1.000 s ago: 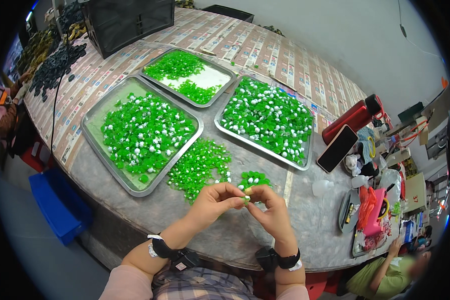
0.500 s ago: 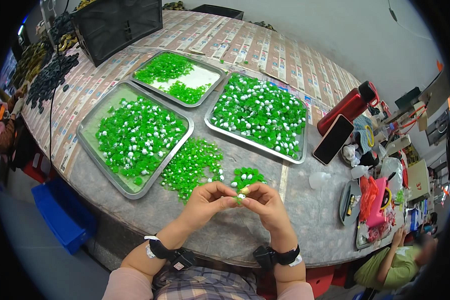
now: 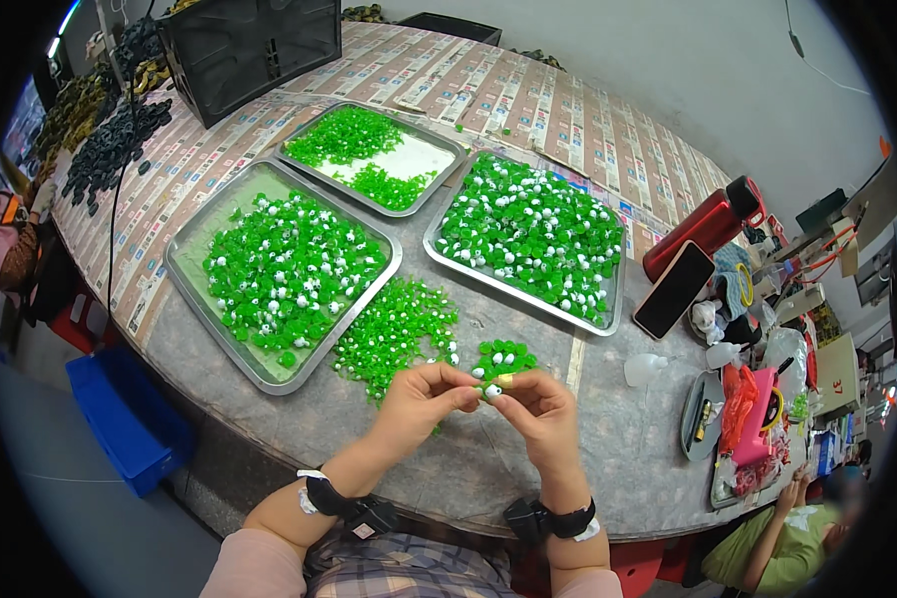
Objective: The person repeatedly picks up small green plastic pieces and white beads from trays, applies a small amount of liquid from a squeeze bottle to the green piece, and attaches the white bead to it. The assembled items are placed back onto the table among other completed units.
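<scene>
Both my hands meet over the grey table cover near the front edge. My left hand (image 3: 421, 401) is closed in a pinch on a small green-and-white piece (image 3: 492, 392), white and rounded with a dark dot. My right hand (image 3: 545, 417) pinches the same piece from the other side, thumb and forefinger meeting at it. A yellowish wrap covers one right fingertip. Just beyond the fingers lies a small cluster of green-and-white pieces (image 3: 503, 356). Left of it spreads a loose heap of small green parts (image 3: 394, 329). The fingers partly hide the held piece.
A left tray (image 3: 191, 289) and a right tray (image 3: 528, 289) hold green-and-white pieces; a back tray (image 3: 419, 159) holds green parts. At right are a phone (image 3: 674, 290), red bottle (image 3: 696, 231) and small translucent bottle (image 3: 645, 370). A black crate (image 3: 254, 55) stands far left.
My view has shifted slightly, so the table's contents appear a little farther right. Both hands stay together at the small piece, which has turned a little, its white part showing more.
</scene>
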The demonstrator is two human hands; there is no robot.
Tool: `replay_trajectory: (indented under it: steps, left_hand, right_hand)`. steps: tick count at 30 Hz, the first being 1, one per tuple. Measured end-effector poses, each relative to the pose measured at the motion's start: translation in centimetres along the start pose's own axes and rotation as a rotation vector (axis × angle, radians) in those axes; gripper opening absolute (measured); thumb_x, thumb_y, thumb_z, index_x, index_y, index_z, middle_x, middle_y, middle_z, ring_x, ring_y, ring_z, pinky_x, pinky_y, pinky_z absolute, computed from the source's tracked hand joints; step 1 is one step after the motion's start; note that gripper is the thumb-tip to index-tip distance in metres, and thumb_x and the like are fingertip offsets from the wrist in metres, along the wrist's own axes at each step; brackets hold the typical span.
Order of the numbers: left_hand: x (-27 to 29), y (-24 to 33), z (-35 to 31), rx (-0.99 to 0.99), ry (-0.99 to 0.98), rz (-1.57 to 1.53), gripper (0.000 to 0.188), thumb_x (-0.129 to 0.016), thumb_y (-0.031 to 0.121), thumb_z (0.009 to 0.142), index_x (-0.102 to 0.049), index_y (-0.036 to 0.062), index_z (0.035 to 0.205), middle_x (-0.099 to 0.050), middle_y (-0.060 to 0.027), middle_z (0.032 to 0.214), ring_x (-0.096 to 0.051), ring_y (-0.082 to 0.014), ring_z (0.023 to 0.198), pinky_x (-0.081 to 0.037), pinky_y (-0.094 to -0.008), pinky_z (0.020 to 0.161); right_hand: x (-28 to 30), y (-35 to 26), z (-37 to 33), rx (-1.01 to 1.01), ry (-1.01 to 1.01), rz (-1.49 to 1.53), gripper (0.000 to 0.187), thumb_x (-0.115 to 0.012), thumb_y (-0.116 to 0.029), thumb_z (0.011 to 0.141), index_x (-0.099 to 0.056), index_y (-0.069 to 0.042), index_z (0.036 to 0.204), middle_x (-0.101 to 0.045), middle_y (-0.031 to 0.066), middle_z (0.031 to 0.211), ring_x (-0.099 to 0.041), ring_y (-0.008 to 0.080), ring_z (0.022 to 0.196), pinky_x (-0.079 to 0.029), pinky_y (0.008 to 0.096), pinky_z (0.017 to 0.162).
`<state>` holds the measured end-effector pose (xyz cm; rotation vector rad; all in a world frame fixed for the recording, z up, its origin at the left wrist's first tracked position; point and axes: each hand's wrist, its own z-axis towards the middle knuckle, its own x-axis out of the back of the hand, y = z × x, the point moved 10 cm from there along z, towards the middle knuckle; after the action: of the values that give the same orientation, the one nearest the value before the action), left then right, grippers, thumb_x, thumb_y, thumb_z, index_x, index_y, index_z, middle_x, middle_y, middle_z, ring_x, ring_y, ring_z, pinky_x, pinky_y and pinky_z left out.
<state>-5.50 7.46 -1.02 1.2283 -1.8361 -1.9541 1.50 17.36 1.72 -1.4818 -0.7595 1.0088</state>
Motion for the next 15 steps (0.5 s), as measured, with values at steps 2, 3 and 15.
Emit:
replay_trajectory:
  steps: [2,3,15]
  left_hand:
    - [0.1,0.5,-0.1,-0.057,0.014,0.131,0.008,-0.059,0.003,0.075,-0.058,-0.0006,0.082,-0.059,-0.0055,0.076,-0.056,-0.0108,0.068,-0.046,-0.0218,0.063]
    - [0.1,0.9,-0.1,-0.104,0.019,0.186,0.008,-0.059,0.004,0.075,-0.059,-0.0002,0.082,-0.060,-0.0049,0.077,-0.056,-0.0098,0.068,-0.045,-0.0215,0.063]
    - [-2.7,5.2,-1.7,-0.571,-0.001,0.805,0.008,-0.062,0.006,0.070,-0.059,0.0022,0.076,-0.059,-0.0079,0.074,-0.057,-0.0181,0.068,-0.044,-0.0264,0.059]
  right_hand:
    - [0.0,0.0,-0.1,0.032,0.014,-0.084,0.017,-0.059,0.002,0.073,-0.055,0.001,0.090,-0.060,0.0071,0.088,-0.058,0.0116,0.080,-0.046,0.0215,0.070]
    - [0.1,-0.1,-0.1,0.051,0.022,-0.127,0.017,-0.059,0.002,0.073,-0.055,0.001,0.089,-0.060,0.0070,0.087,-0.058,0.0114,0.079,-0.046,0.0214,0.070]
    - [0.1,0.8,0.2,-0.152,-0.172,-0.093,0.019,-0.059,-0.001,0.075,-0.057,0.004,0.093,-0.059,0.0091,0.089,-0.058,0.0143,0.082,-0.046,0.0231,0.073]
